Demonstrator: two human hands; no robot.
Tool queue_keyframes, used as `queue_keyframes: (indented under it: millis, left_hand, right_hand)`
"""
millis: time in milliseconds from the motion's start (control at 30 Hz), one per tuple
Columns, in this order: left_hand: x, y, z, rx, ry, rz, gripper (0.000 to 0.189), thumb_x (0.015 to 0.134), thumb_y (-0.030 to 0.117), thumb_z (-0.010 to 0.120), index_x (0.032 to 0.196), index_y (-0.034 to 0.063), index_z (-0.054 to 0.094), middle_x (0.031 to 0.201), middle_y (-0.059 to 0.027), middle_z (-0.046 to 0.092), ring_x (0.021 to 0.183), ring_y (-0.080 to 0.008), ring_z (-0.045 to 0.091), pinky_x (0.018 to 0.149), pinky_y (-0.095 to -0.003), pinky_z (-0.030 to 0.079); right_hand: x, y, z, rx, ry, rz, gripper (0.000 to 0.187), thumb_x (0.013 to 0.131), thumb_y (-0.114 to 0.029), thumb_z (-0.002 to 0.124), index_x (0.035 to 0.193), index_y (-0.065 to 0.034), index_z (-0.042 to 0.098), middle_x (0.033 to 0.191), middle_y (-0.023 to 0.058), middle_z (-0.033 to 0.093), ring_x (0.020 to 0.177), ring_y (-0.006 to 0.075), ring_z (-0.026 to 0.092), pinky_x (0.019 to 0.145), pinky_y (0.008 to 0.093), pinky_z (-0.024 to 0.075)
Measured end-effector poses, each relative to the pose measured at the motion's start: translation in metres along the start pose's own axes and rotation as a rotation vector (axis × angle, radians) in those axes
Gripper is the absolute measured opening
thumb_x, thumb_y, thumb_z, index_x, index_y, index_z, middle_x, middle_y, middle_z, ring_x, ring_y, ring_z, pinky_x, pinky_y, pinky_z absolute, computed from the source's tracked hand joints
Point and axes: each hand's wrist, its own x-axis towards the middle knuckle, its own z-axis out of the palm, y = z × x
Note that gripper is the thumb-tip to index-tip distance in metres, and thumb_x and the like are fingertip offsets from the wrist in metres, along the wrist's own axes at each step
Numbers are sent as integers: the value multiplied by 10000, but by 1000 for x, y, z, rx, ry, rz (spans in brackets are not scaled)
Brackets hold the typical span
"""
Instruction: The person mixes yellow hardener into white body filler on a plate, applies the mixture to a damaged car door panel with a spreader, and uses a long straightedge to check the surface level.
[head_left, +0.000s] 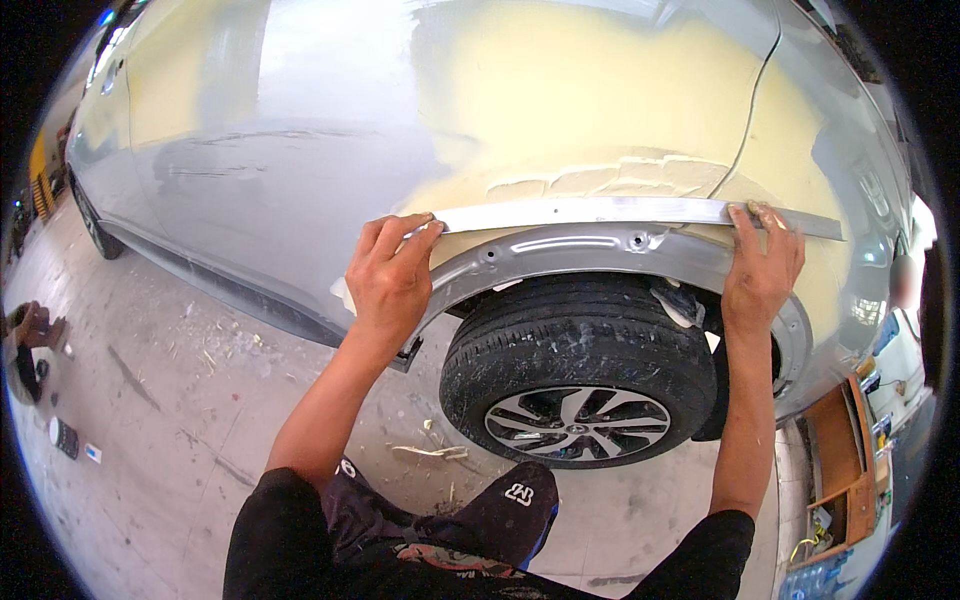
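Note:
A long metal straightedge strip (555, 212) lies against the car's body panel, just above the wheel arch (570, 251). My left hand (391, 264) grips its left end between fingers and thumb. Near its right end, my right hand (761, 266) has its fingertips on the strip, which runs on past them. Yellowish body filler (592, 97) covers much of the grey panel. Directly above the strip, a thicker, ridged band of filler (637, 176) crosses towards the curved panel seam (754, 94). Beneath the arch is the tire (577, 322) with its alloy wheel (577, 427).
Dried filler scraps (431, 451) litter the floor (172, 465). On the left stand a small dark container with a white lid (64, 437) and, beyond it, a person's hand (37, 326). A wooden cabinet (840, 465) and water bottles (814, 577) are at the right.

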Motion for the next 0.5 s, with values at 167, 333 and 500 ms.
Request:
queue_keyframes:
  millis: [167, 333, 500]
  left_hand:
    - [-7, -1, 3, 8, -17, 13, 198, 652, -43, 646, 827, 49, 654, 838, -56, 630, 761, -239, 570, 628, -315, 472]
    - [-13, -3, 0, -18, -53, 29, 241, 608, -63, 613, 815, 55, 647, 839, -34, 619, 766, -225, 568, 625, -303, 473]
    - [-1, 2, -10, -89, -37, 7, 239, 624, -62, 610, 826, 60, 648, 835, -32, 614, 760, -228, 562, 636, -315, 460]
  right_hand:
    - [-4, -2, 1, -1, -20, 9, 242, 747, -68, 583, 966, -153, 643, 1014, 35, 571, 1003, 218, 523, 959, 451, 318]
    - [-11, -3, -3, 23, -63, 0, 229, 759, -64, 578, 964, -145, 644, 999, 44, 571, 999, 227, 522, 950, 443, 320]
    - [8, 2, -16, 81, -45, -5, 255, 744, -50, 581, 975, -139, 643, 967, 65, 574, 969, 238, 527, 922, 415, 332]
